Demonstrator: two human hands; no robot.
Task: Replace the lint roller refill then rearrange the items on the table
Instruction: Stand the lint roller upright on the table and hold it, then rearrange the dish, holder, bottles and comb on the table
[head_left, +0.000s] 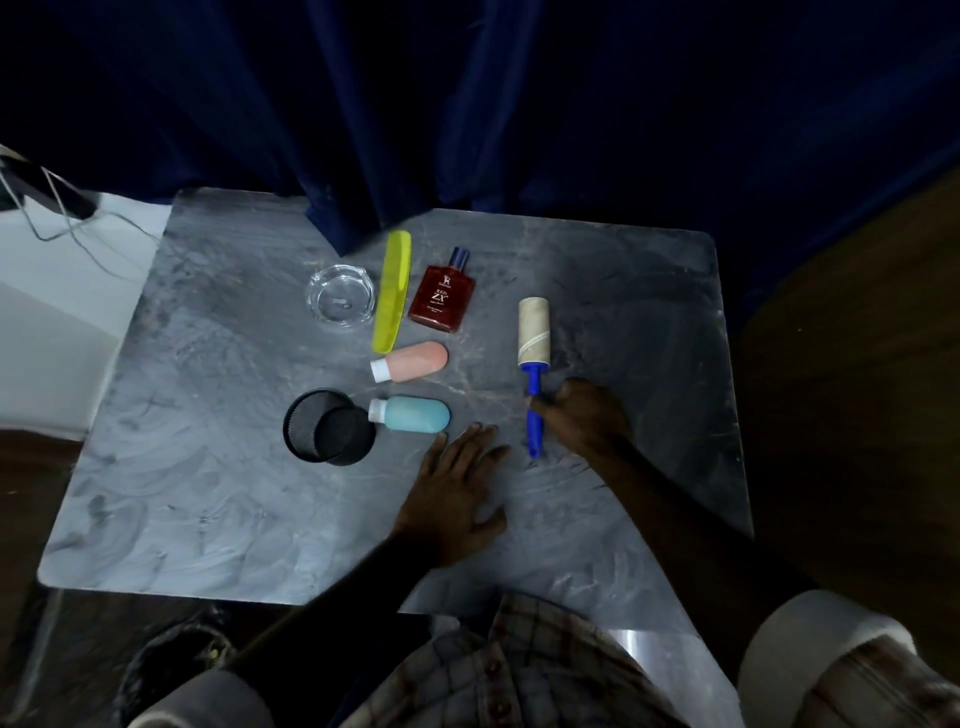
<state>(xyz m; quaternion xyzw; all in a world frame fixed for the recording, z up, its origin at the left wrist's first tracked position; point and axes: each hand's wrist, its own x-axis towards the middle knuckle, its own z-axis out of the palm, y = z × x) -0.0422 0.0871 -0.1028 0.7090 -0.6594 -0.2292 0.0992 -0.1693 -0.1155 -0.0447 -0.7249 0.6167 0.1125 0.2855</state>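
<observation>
A lint roller (533, 343) with a pale roll and a blue handle lies on the grey marble table (208, 493), right of centre, handle toward me. My right hand (584, 415) rests against the middle of the blue handle, fingers touching it; whether they wrap it I cannot tell. My left hand (457, 488) lies flat on the table with fingers spread, just left of the handle's end. Further left lie a blue squeeze bottle (413, 413), a pink squeeze bottle (413, 362), a red perfume bottle (442, 296), a yellow comb (392, 291), a glass ashtray (340, 294) and a black mesh cup (327, 427).
A dark blue curtain (467, 130) hangs behind the table and drapes onto its far edge. Cables (62, 218) trail at the far left beside a white surface. A dark wooden floor lies to the right.
</observation>
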